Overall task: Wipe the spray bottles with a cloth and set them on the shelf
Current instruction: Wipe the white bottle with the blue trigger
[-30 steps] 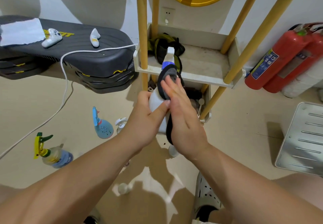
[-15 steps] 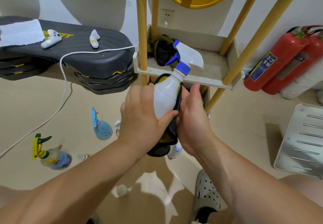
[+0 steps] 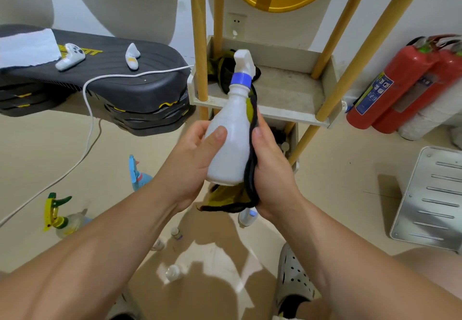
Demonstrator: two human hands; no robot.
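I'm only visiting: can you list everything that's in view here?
white spray bottle: one, white with blue collar, held at centre
cloth: one, black and yellow, against the bottle's right side
shelf: one, cream with wooden posts, behind the bottle
second cloth: one, dark, on the shelf
blue spray bottle: one, blue, floor, left
green-trigger spray bottle: one, clear, floor, far left
small bottles: at least three, pale, floor under the arms
fire extinguishers: two, red, right wall
step platforms: stack, black, left
controllers: two, white, on platforms
metal plate: one, silver, floor right
left hand: grips the bottle
right hand: presses cloth to bottle
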